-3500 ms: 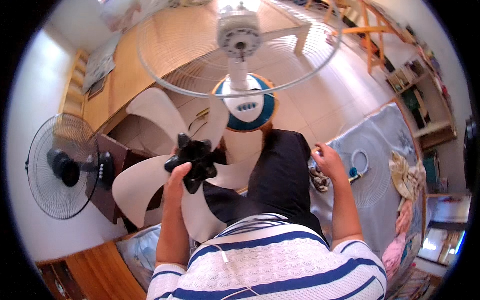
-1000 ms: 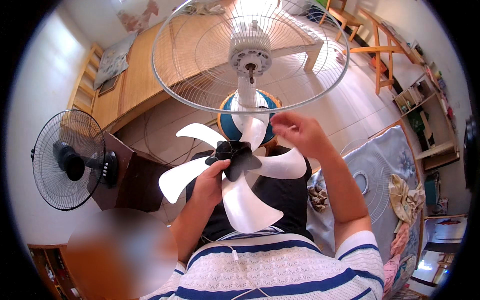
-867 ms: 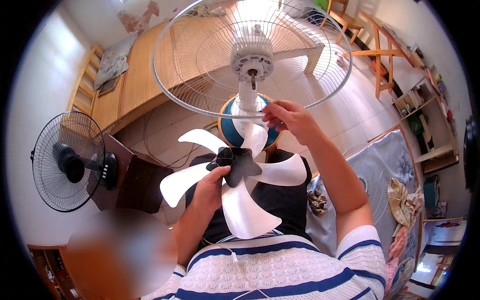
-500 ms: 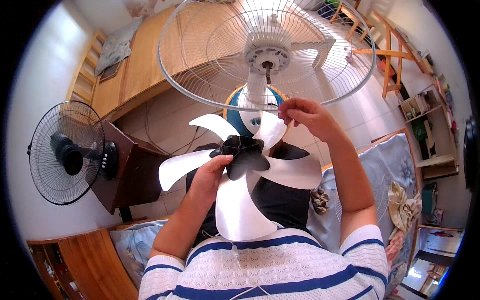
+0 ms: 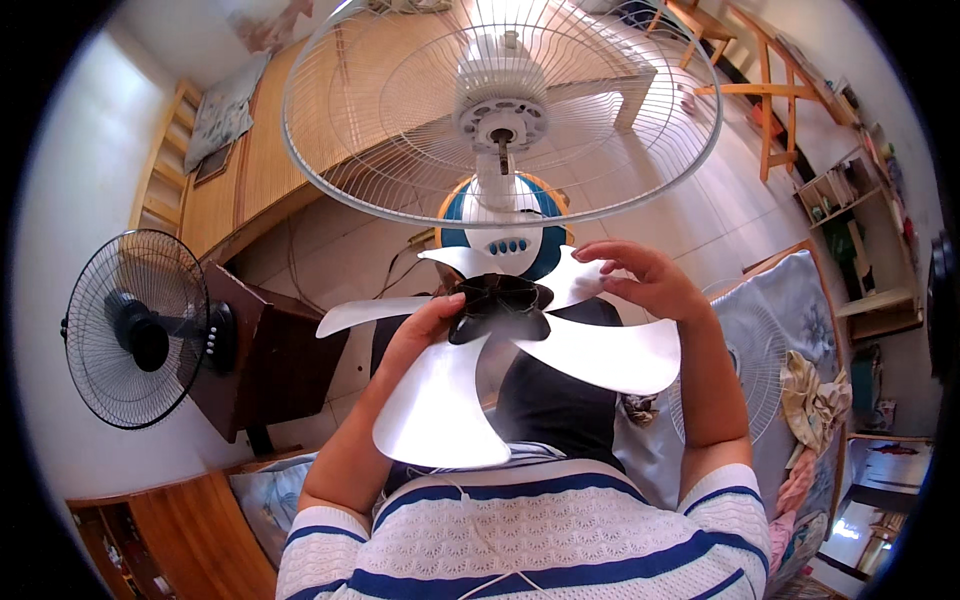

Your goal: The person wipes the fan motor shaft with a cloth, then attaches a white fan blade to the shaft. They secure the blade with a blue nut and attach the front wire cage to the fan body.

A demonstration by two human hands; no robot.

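A fan blade (image 5: 445, 405) with several pale, glossy vanes around a black hub is raised over my lap. My left hand (image 5: 415, 335) is closed on it beside the hub, thumb on top and the other fingers hidden underneath. The fingers and thumb of my right hand (image 5: 650, 280) are bent around the edge of the upper right vane. Just beyond stands a white fan with its motor (image 5: 502, 125) facing me, a bare shaft (image 5: 503, 155) sticking out of it. A round wire rear guard (image 5: 420, 216) surrounds the motor, above a blue and white base (image 5: 508, 247) with buttons.
To the left, a black fan (image 5: 137, 330) stands on a dark brown cabinet (image 5: 265, 350). A wire front guard (image 5: 755, 375) lies on blue cloth at the right, next to crumpled cloth (image 5: 815, 400). Behind the white fan is a mat-covered bed (image 5: 275, 130).
The fan blade has turned and tilted in my left hand. My right hand has come down and right, from near the guard's lower rim to the upper right vane.
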